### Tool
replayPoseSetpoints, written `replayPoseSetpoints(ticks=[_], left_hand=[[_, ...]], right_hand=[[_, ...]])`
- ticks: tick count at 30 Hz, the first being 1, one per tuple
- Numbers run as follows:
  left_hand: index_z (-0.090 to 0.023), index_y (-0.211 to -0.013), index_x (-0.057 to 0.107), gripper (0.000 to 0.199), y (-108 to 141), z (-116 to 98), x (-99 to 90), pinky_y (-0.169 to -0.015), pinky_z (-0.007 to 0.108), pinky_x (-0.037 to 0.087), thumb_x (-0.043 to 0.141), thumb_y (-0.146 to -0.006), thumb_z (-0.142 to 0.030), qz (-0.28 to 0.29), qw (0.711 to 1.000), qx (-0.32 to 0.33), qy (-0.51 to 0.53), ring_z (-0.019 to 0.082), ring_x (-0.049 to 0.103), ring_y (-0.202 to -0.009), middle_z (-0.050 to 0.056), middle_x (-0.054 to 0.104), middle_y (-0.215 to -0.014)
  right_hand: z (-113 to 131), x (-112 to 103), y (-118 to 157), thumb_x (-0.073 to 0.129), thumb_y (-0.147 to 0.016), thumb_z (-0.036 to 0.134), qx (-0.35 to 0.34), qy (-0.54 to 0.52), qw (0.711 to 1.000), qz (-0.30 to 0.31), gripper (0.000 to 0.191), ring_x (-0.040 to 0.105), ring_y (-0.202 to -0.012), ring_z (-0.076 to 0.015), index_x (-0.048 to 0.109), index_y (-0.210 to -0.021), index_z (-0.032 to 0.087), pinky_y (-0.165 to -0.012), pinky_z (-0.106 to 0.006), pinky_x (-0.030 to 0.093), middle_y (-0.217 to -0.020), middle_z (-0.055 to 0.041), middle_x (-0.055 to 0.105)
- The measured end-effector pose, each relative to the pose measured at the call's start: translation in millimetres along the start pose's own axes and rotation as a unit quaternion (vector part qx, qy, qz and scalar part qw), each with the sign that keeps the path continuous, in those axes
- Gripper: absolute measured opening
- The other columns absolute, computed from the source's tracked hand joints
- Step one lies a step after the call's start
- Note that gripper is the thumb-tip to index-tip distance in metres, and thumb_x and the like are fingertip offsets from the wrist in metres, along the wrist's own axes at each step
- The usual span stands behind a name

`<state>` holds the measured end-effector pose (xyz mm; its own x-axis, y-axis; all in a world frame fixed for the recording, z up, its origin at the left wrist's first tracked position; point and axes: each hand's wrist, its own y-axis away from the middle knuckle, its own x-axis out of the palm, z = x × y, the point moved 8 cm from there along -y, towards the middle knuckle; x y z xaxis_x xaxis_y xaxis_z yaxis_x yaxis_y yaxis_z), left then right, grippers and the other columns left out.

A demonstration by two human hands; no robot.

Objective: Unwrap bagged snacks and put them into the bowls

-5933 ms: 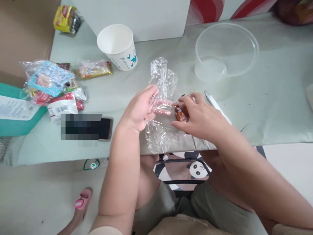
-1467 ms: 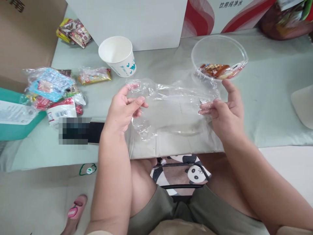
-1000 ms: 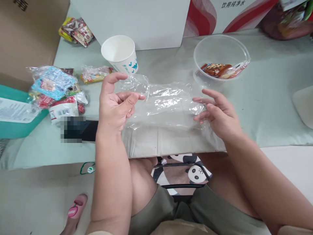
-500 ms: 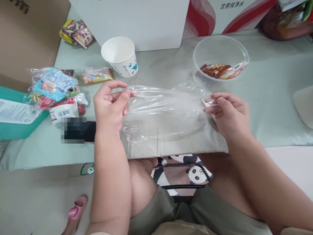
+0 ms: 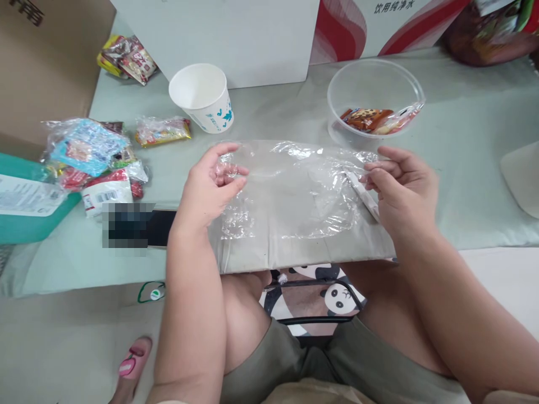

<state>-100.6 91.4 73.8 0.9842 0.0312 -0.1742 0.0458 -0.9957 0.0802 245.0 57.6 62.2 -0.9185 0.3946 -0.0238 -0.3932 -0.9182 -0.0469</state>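
A clear, crinkled plastic bag (image 5: 295, 185) lies spread on the table between my two hands. At its left end is my left hand (image 5: 213, 188), thumb and forefinger apart, its fingertips by the bag's edge. My right hand (image 5: 402, 188) pinches the upper right corner of the bag between thumb and fingers. A narrow white strip (image 5: 362, 195) runs along the bag's right side, partly under the right hand.
Behind the bag stand a white paper cup (image 5: 206, 106) and a clear round bowl (image 5: 374, 84) with wrapped snacks. Snack packets (image 5: 92, 146) and a phone (image 5: 162, 227) lie left. Large boxes (image 5: 236, 39) line the back; the table's front edge is near my knees.
The bag has gone from being stretched up between my hands to lying flatter and wider. My left hand has moved right and its fingers have loosened; the right hand has shifted slightly right.
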Motion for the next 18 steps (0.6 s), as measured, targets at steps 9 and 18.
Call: replayPoseSetpoints(ticks=[9, 18], left_hand=[[-0.025, -0.103, 0.074, 0.033, -5.9, -11.4, -10.0, -0.065, 0.025, 0.051, 0.081, -0.072, -0.017, -0.048, 0.990, 0.091, -0.096, 0.013, 0.063, -0.071, -0.002, 0.067, -0.078], [-0.026, -0.072, 0.071, 0.024, 2.8, -37.0, -22.5, -0.090, 0.037, 0.054, 0.085, -0.075, -0.046, -0.110, 0.947, 0.272, -0.129, 0.021, 0.064, -0.110, 0.003, 0.067, -0.101]], right_hand=[[2.0, 7.0, 3.2, 0.075, -0.084, 0.028, -0.046, 0.084, 0.992, 0.084, 0.022, 0.068, -0.070, -0.0175, 0.076, -0.106, 0.031, -0.071, -0.035, 0.058, -0.078, 0.0011, 0.071], [23.3, -0.3, 2.5, 0.083, -0.076, 0.030, -0.208, 0.237, 0.948, 0.036, 0.010, 0.063, -0.107, -0.0281, 0.077, -0.084, 0.028, -0.099, -0.052, 0.053, -0.106, -0.0079, 0.061]])
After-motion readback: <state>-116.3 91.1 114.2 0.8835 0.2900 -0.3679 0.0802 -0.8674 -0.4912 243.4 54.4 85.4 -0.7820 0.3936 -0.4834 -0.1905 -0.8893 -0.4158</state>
